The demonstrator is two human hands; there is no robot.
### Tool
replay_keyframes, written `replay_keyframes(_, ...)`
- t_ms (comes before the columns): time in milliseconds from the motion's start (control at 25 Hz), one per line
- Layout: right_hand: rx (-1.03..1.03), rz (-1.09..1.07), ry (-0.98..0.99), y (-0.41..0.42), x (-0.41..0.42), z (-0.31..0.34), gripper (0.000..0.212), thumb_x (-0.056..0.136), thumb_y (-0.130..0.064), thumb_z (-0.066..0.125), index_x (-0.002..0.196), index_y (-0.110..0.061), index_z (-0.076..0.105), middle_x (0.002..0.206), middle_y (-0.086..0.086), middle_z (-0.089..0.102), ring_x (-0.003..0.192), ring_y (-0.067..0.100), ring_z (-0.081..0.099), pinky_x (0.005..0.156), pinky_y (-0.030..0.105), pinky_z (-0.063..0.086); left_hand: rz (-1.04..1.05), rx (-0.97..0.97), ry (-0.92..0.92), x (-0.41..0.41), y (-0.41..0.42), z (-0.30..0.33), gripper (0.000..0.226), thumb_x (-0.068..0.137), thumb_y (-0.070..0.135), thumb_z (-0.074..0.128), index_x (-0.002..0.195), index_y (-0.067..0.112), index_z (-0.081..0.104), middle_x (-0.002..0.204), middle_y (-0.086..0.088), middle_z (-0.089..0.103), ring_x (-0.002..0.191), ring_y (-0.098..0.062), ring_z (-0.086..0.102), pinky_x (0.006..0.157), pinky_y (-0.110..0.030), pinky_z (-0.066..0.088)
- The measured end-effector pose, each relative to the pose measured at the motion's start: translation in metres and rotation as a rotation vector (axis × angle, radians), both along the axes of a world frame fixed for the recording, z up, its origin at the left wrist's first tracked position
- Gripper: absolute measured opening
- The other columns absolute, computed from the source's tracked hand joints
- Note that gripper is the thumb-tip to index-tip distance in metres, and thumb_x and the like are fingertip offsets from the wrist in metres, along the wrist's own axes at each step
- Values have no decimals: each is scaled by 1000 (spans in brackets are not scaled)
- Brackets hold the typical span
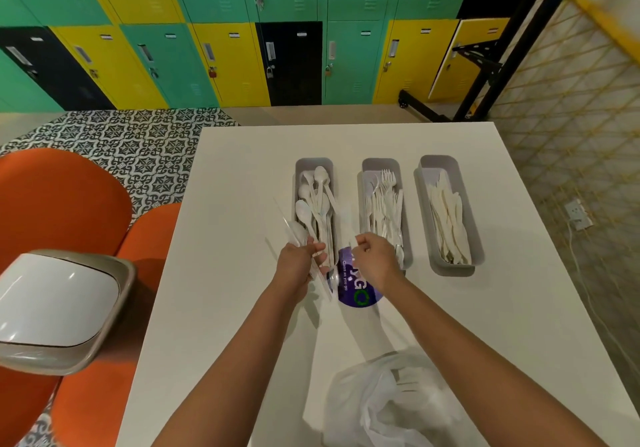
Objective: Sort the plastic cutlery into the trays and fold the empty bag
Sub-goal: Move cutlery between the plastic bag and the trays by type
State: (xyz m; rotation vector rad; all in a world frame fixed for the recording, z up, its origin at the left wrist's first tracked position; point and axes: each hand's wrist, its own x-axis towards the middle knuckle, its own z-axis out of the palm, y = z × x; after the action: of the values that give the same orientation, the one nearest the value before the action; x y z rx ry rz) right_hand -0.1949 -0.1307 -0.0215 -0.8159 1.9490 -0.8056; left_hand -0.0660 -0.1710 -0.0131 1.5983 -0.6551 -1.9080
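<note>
Bag (pixel 384 401) lies crumpled at the near edge of the white worktop (pixel 242 176), some cutlery seemingly still inside. Beyond it the left hand (pixel 299 266) grips a bundle of clear spoons (pixel 294 235) beside the spoon tray (pixel 313 211); the right hand (pixel 375 261) pinches something thin over a purple sticker (pixel 356 292), though what I cannot tell. Best lay the spoons in lengthwise, bowls one way. Fork tray (pixel 384 211) and knife tray (pixel 448 214) stand beyond, then coloured lockers (pixel 221 62).
</note>
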Motion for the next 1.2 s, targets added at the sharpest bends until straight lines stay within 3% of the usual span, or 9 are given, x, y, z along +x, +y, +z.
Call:
replay_keyframes(160,3,-113,77,-7,-37,4,16,92,-5,44,97,-5,59,87,6,55,73,19,54,48,17,42,-74,8,-55,-7,6,-1,15,97,10,43,84,10,50,67,-3,43,49,-12,32,50,-26,30)
replay_keyframes(280,22,-212,-34,-19,-58,5,16,91,-4,41,80,-5,51,78,10,53,53,20,56,33,17,42,-153,5,-38,-11,7,0,11,96,15,46,85,10,46,63,-1,41,44,-9,32,44,-23,30)
replay_keyframes(520,22,-210,89,-42,-82,4,30,90,-10,43,61,-14,39,57,4,46,38,19,53,31,16,35,-168,96,93,-18,6,-3,12,94,14,42,85,12,51,63,1,43,37,-7,31,38,-19,26)
replay_keyframes(680,17,-160,183,-59,-91,3,31,92,-14,45,61,-13,41,57,6,49,42,21,52,38,25,44,-210,113,147,-22,7,-5,17,93,13,41,82,12,54,63,2,45,37,-7,31,39,-20,25)
replay_keyframes(840,-10,-130,200,-74,-97,2,34,92,-20,46,59,-14,42,55,7,49,47,24,52,57,41,53,-234,112,151,-22,6,-8,19,94,13,40,84,12,56,65,1,46,39,-8,33,40,-20,27)
replay_keyframes(920,-24,-113,224,-78,-98,2,36,92,-25,49,58,-14,42,57,4,49,55,26,55,62,41,53,-222,116,168,-22,5,-8,20,95,11,39,84,11,56,66,0,46,40,-8,34,40,-20,28)
replay_keyframes(1000,-1,-53,308,-77,-96,2,31,91,-27,49,63,-13,49,66,3,52,67,25,56,60,34,46,-200,127,184,-22,5,-8,24,96,9,36,78,9,52,64,-2,43,39,-8,35,40,-20,30)
replay_keyframes(1120,58,9,480,-68,-89,0,21,89,-25,48,99,-12,62,95,6,60,83,24,59,63,26,39,-193,101,136,-23,2,-13,29,99,8,34,74,8,49,59,-4,43,39,-9,41,49,-24,35)
replay_keyframes(1200,29,22,448,-57,-75,1,19,90,-25,49,101,-14,61,96,4,60,81,22,58,64,26,40,-167,74,139,-24,1,-15,29,101,10,36,76,7,51,57,-3,51,44,-10,48,52,-25,45)
